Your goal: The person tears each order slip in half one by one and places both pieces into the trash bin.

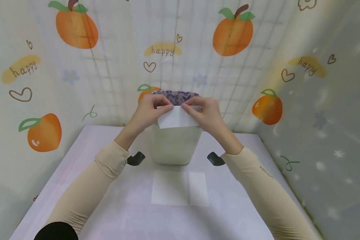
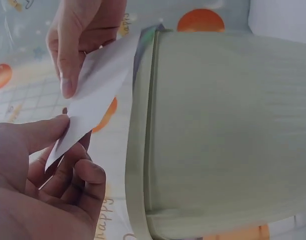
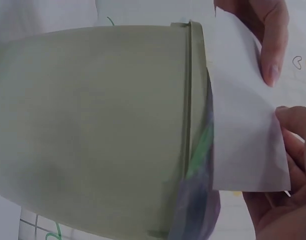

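My left hand [image 1: 150, 110] and right hand [image 1: 209, 111] pinch the upper edge of a white piece of paper [image 1: 177, 118], thumbs close together near its middle. The paper hangs in front of the upper part of a pale green bin [image 1: 175, 148] that stands on the table. In the left wrist view the paper [image 2: 100, 85] is tilted, just beyond the bin's rim [image 2: 138, 150]. Along that rim in the right wrist view shows a thin purple and green lining [image 3: 195, 200]. Behind my fingers a purple floral pattern [image 1: 180, 97] is visible at the bin's back.
On the white table [image 1: 123, 206], in front of the bin, lie a larger white sheet [image 1: 169, 188] and a narrower white strip [image 1: 199, 189] side by side. A curtain [image 1: 117, 40] printed with oranges hangs behind and along the sides. A black round shape [image 1: 56, 231] is at bottom left.
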The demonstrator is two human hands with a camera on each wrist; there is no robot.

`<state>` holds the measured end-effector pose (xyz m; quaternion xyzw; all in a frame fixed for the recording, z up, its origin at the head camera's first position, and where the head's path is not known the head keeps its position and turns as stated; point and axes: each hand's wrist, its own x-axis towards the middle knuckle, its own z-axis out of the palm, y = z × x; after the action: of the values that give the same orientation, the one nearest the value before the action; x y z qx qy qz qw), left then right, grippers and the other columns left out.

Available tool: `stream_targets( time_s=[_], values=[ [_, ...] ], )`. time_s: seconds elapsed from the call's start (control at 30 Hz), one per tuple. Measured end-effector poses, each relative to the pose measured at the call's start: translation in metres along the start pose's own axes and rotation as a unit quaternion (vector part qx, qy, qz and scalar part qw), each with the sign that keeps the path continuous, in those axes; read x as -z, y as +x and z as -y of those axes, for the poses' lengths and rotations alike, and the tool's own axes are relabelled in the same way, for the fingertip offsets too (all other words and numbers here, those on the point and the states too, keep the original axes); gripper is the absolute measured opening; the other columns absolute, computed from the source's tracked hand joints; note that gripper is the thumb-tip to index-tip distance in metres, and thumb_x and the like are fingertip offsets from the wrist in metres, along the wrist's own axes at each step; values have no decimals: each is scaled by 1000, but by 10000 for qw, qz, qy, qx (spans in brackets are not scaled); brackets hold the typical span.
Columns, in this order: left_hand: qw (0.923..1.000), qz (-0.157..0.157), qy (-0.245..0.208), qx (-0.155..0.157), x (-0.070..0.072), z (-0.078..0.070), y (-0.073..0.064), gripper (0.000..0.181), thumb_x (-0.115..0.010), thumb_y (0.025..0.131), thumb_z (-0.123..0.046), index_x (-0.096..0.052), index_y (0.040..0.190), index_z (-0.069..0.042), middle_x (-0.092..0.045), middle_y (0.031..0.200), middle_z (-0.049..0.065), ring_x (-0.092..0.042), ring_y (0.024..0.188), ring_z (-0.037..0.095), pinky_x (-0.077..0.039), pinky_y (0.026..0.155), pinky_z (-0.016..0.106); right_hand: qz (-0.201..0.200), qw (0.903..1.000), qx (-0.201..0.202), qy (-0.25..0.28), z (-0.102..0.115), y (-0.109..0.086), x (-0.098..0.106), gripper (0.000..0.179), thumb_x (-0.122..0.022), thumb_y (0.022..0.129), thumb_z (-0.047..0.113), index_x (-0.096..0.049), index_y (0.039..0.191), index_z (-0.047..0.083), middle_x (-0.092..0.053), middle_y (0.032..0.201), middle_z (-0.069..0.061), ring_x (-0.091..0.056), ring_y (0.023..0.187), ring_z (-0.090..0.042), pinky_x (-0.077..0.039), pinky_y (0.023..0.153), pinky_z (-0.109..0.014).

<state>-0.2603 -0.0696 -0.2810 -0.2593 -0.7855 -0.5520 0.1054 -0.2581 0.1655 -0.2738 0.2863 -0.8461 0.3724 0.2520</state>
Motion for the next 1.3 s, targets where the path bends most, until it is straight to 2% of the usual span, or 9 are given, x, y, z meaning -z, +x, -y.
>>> stream_targets(
  time_s=[0.1,0.23,0.47,0.67,0.87,1.07,1.17,1.3],
  values=[
    [9999,-82,107,10,2,5,6,8,-76,98,-16,-79,98,-9,-75,102,6,-66,85,19,-53,69,27,45,9998,-107,151,-2,5,-5,14,-77,98,21,-83,96,9,-80,92,-4,-70,89,-16,-50,81,-28],
    [9997,-174,151,-34,2,12,16,8,-77,97,-17,-80,97,-10,-76,102,4,-68,89,17,-53,72,29,62,9996,-242,110,-7,12,-7,13,-77,98,21,-83,97,9,-81,93,-5,-71,93,-18,-52,86,-35],
    [9988,-346,205,290,1,13,32,10,-77,97,-21,-79,95,-11,-75,103,2,-61,83,17,-49,67,28,1,9980,-589,234,-18,24,-9,19,-78,98,25,-82,99,7,-81,103,-9,-72,107,-22,-53,95,-40],
    [9975,-473,47,521,-2,19,44,12,-77,98,-19,-79,94,-8,-77,101,6,-63,86,18,-50,69,29,-137,9961,-818,307,-27,36,-16,22,-80,96,27,-82,100,6,-81,106,-11,-71,108,-24,-52,94,-40],
    [9940,-666,291,813,-9,36,52,13,-76,98,-20,-78,94,-8,-77,102,6,-62,93,18,-49,77,29,-49,9916,-1262,280,-37,40,-28,23,-79,97,29,-82,103,7,-80,112,-10,-68,115,-24,-50,95,-40],
    [9947,-540,328,807,-13,47,57,13,-77,98,-20,-79,97,-7,-78,111,8,-65,106,20,-53,86,35,222,9885,-1444,387,-44,39,-35,21,-77,98,29,-82,104,9,-80,115,-8,-67,122,-25,-49,105,-45],
    [9960,-400,375,709,-13,48,59,12,-77,98,-18,-79,98,-6,-78,112,9,-65,112,22,-53,91,38,294,9885,-1418,437,-46,39,-34,20,-77,98,29,-82,104,10,-80,114,-7,-66,125,-25,-47,108,-47],
    [9964,-182,597,566,-14,46,61,11,-76,98,-18,-79,97,-8,-78,108,7,-67,114,22,-54,92,38,400,9890,-1359,423,-48,38,-30,17,-77,98,26,-82,103,10,-81,111,-8,-68,122,-24,-49,106,-45]
  ],
)
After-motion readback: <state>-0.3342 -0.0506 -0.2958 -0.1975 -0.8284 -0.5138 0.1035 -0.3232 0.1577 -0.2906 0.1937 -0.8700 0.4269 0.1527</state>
